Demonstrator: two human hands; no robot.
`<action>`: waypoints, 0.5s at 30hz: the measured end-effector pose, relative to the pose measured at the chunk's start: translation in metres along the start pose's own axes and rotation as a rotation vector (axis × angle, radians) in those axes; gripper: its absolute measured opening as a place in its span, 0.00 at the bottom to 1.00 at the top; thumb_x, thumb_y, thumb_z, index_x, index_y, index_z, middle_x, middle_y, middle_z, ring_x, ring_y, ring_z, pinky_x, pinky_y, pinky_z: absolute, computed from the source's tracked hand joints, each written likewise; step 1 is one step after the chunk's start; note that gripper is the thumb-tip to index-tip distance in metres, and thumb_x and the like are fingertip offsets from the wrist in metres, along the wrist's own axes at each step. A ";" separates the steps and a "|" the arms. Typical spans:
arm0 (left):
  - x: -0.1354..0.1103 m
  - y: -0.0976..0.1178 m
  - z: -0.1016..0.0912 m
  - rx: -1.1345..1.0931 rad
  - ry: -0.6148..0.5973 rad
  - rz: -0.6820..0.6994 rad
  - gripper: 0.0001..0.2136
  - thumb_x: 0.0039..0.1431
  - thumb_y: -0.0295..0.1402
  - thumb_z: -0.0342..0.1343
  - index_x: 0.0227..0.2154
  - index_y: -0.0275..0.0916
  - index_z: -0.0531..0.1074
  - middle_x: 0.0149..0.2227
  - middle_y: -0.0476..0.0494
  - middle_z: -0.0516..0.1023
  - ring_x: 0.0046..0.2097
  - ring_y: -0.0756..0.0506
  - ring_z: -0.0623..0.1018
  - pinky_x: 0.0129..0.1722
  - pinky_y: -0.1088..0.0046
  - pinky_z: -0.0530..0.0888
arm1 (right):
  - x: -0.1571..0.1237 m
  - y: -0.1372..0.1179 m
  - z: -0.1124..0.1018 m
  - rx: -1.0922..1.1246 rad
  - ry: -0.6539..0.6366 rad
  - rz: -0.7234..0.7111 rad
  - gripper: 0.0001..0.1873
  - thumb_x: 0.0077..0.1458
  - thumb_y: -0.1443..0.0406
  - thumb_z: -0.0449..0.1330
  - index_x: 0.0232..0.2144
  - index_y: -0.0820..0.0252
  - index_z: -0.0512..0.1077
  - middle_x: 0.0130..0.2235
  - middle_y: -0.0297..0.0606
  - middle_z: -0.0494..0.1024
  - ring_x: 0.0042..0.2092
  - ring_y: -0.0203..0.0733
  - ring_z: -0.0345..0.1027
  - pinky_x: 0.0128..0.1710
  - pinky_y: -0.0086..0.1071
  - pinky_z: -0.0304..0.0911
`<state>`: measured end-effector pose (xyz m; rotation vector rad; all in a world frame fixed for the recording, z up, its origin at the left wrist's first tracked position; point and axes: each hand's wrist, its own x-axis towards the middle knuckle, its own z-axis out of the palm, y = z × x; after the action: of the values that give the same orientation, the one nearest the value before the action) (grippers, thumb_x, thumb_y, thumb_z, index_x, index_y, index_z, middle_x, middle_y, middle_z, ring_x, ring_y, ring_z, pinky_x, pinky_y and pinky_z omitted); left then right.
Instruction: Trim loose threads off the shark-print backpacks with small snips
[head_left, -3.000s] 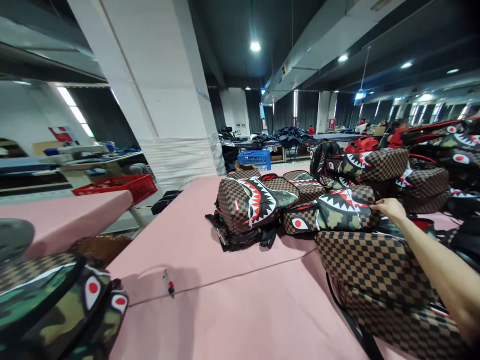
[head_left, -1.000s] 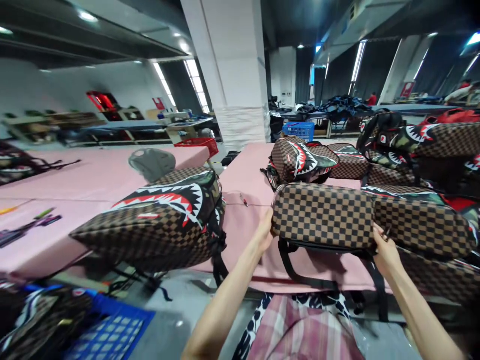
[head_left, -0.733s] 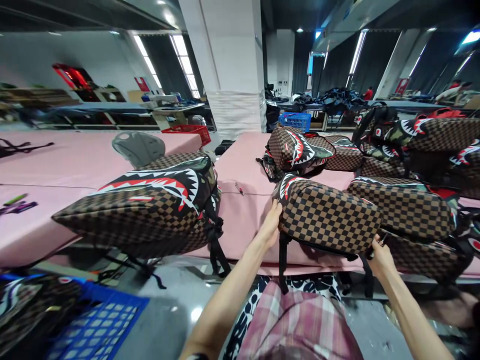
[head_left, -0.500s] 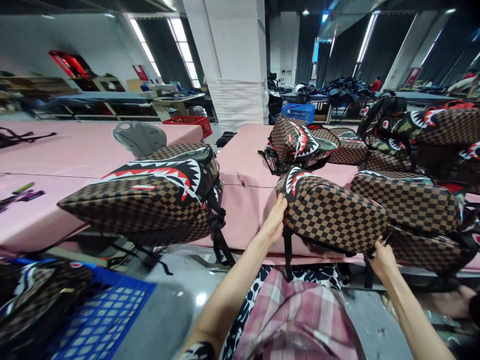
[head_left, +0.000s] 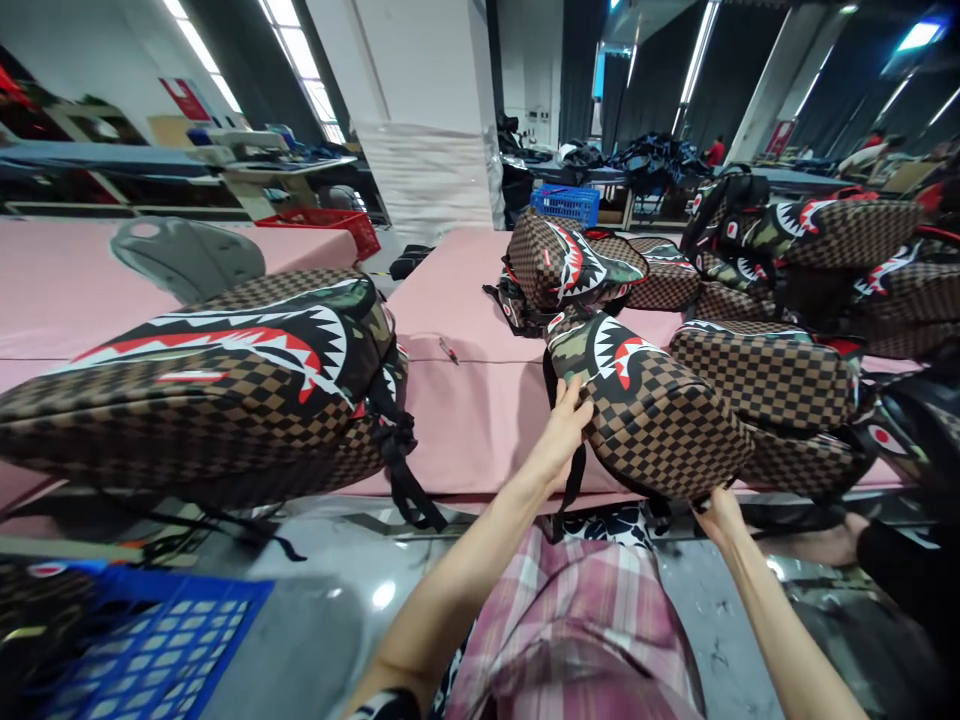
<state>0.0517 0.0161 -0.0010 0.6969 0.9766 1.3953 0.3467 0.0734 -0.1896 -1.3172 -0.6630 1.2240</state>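
Observation:
A checkered brown-and-black backpack [head_left: 660, 420] with a shark-mouth print and camouflage patch stands tilted at the front edge of the pink table. My left hand [head_left: 564, 432] grips its left side, fingers laid over the printed panel. At its lower right edge my right hand [head_left: 721, 518] has hold of the bag, the fingertips hidden beneath it. Whether a small tool is also in that hand cannot be seen. To the left lies another shark-print backpack [head_left: 247, 370], its black straps hanging off the table edge.
More shark-print backpacks [head_left: 765, 370] are piled on the right, close to the held one. A small red pen-like item [head_left: 448, 349] lies on the pink table [head_left: 472, 420]. A blue crate [head_left: 165, 620] stands lower left. Another person's arm [head_left: 817, 543] reaches in from the right.
The held backpack has turned so more of its shark print faces me. My right hand has moved left and down under its edge. The view has swung right.

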 end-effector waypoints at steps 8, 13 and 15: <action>-0.006 -0.001 0.021 0.083 -0.056 0.016 0.22 0.57 0.26 0.51 0.54 0.51 0.64 0.66 0.60 0.32 0.66 0.40 0.39 0.63 0.56 0.45 | -0.001 0.024 -0.010 0.037 0.033 0.101 0.16 0.34 0.60 0.64 0.25 0.54 0.61 0.18 0.22 0.67 0.19 0.33 0.61 0.15 0.25 0.59; -0.008 -0.005 0.019 0.087 -0.045 0.036 0.21 0.57 0.27 0.53 0.53 0.51 0.66 0.66 0.58 0.35 0.66 0.38 0.40 0.63 0.55 0.45 | 0.001 0.026 -0.011 0.022 0.015 0.069 0.15 0.35 0.60 0.65 0.24 0.54 0.63 0.17 0.23 0.68 0.18 0.33 0.60 0.14 0.25 0.59; -0.011 -0.008 0.014 0.099 -0.020 0.031 0.21 0.57 0.27 0.53 0.53 0.52 0.66 0.66 0.59 0.35 0.66 0.39 0.41 0.63 0.55 0.44 | 0.000 0.028 -0.011 0.001 0.003 0.031 0.14 0.36 0.58 0.65 0.24 0.55 0.64 0.17 0.23 0.68 0.18 0.33 0.60 0.14 0.26 0.59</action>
<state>0.0691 0.0066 -0.0001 0.8014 1.0285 1.3712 0.3487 0.0642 -0.2185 -1.3325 -0.6420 1.2471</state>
